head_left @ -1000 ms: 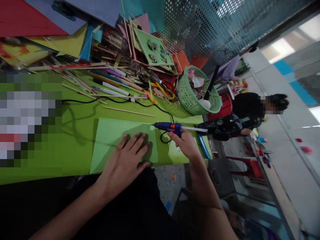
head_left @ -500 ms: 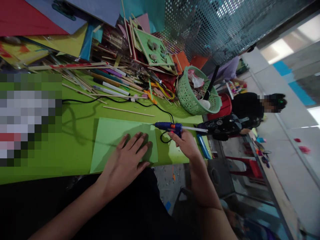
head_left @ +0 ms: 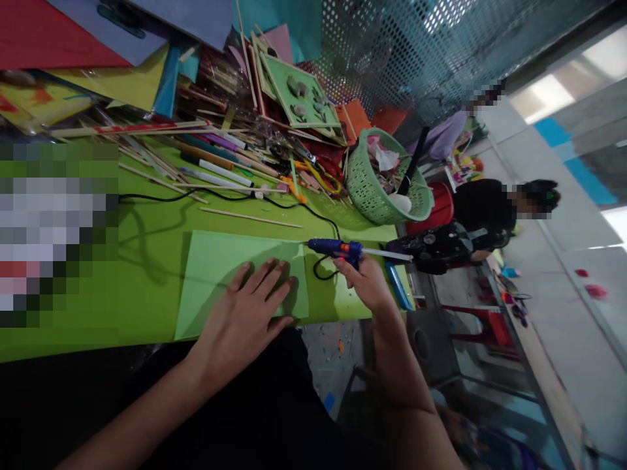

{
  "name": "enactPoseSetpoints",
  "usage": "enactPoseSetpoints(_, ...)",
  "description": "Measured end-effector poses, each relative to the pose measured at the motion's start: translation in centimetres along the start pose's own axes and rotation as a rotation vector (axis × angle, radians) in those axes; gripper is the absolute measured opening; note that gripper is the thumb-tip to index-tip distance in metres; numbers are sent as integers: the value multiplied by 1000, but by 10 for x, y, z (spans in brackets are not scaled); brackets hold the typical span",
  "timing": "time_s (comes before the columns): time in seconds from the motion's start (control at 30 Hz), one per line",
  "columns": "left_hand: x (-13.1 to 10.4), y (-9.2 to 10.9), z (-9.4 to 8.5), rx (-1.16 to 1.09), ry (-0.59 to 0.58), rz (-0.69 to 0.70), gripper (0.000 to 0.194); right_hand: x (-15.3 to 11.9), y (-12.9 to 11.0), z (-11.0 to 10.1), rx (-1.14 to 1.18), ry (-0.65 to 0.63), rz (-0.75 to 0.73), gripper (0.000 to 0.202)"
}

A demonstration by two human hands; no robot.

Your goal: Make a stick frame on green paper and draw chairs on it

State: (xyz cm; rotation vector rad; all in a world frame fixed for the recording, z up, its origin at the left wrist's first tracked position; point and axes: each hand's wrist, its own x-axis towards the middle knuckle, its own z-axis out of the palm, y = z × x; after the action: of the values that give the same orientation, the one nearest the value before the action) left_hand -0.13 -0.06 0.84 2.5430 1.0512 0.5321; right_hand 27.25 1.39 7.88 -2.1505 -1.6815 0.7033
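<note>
My left hand (head_left: pixel 257 297) lies flat with fingers spread on a light green sheet of card (head_left: pixel 210 267), which rests on the green tabletop (head_left: pixel 147 300). In my right hand (head_left: pixel 365 281) is a blue hot glue gun (head_left: pixel 336 248), gripped by its handle. A pale glue stick (head_left: pixel 386 253) juts out of its back end. The gun's nozzle points left, at the card's far right corner; whether it touches cannot be made out. A thin wooden stick (head_left: pixel 249 217) lies just beyond the card.
A green basket (head_left: pixel 362 176) of scraps stands at the back right. Pens (head_left: pixel 225 171), sticks and a decorated green panel (head_left: pixel 298 91) crowd the back. A black cord (head_left: pixel 318 215) crosses the table. A blue box cutter (head_left: pixel 399 287) lies far right. People (head_left: pixel 484 209) are beyond.
My right hand has drawn the glue gun slightly to the right along the card's far corner. My left hand stays in place on the card.
</note>
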Motion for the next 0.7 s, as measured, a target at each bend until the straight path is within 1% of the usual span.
enactPoseSetpoints(0.17, 0, -1, 3, 10, 2, 0, 48, 0, 4, 1, -4, 9, 7, 49)
enactPoseSetpoints(0.3, -1, -2, 6, 22, 5, 11, 49, 1, -1, 0, -24, 0, -1, 46)
enactPoseSetpoints(0.57, 0, -1, 3, 27, -1, 11, 48, 1, -6, 1, -21, -20, -20, 44)
enactPoseSetpoints(0.7, 0, -2, 5, 32, 26, 24, 49, 2, -7, 4, -14, -20, -29, 42)
